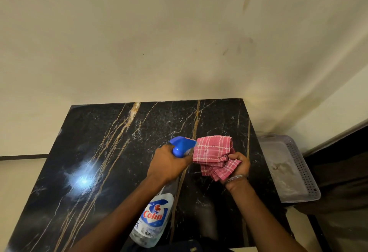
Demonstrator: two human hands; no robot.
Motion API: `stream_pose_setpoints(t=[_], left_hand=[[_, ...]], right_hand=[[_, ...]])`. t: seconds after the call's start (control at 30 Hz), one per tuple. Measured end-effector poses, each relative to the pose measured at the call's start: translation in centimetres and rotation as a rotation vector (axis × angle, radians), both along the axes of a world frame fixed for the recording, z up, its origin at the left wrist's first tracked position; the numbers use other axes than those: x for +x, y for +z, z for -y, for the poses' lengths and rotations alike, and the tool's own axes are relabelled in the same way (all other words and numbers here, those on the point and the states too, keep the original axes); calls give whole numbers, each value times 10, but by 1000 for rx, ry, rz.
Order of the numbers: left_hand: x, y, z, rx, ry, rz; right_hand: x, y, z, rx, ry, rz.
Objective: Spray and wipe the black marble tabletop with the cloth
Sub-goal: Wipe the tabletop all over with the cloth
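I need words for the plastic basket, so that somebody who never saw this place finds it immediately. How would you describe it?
Find the black marble tabletop with gold veins against the cream wall. Past its right edge, beyond the right hand gripping the pink checked cloth, sits the basket. It alone is pale lilac plastic with perforated sides.

Spray bottle (153,220) label — "Colin".

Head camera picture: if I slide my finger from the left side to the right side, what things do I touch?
The shiny light spot on the tabletop → spray bottle → pink checked cloth → plastic basket.
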State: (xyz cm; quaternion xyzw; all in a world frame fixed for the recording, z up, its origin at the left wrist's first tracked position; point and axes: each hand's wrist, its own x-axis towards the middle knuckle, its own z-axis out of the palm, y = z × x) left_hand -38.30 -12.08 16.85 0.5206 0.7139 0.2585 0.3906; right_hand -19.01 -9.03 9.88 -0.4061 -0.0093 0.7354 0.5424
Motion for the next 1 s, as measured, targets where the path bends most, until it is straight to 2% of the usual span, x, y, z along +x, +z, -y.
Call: stream_pose_setpoints(t=[0.2,0.57,1.0], left_hand=[[11,2,-4,86,32,54],[7,-13,2,-77,101,-62],[-14,-22,-9,-42,115,-23]], right_hand=[[8,-3,2,-54,10,61],[19,-10,-5,-37,45,43],[-27,-11,-11,-78,73,41]])
